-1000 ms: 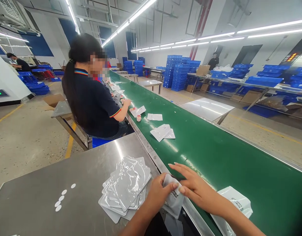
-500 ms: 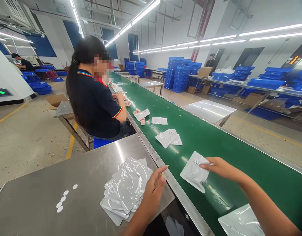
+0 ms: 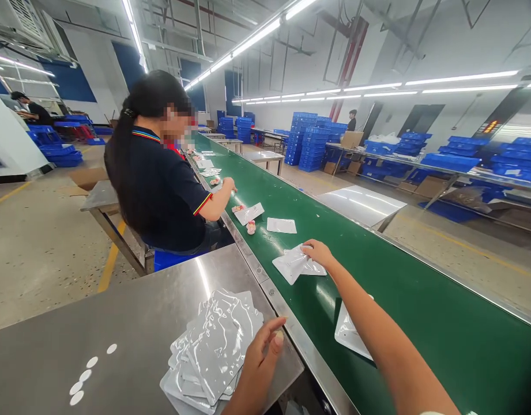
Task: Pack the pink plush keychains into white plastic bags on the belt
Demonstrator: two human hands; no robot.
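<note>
My right hand reaches out over the green conveyor belt. Its fingers are closed on the top edge of a white pouch that lies on a second one. Another white pouch lies flat on the belt under my right forearm. My left hand rests at the edge of the steel table, fingers loosely apart and holding nothing. It sits just right of a stack of clear-and-silver pouches.
A seated co-worker works at the belt ahead on the left, with more pouches and small pink items near that person's hand. White round stickers lie on my table. Blue crates and steel tables stand beyond the belt.
My right hand let go of the pouch it carried, which now lies on the belt, and stretched farther to the pair of pouches. My left hand stayed beside the stack.
</note>
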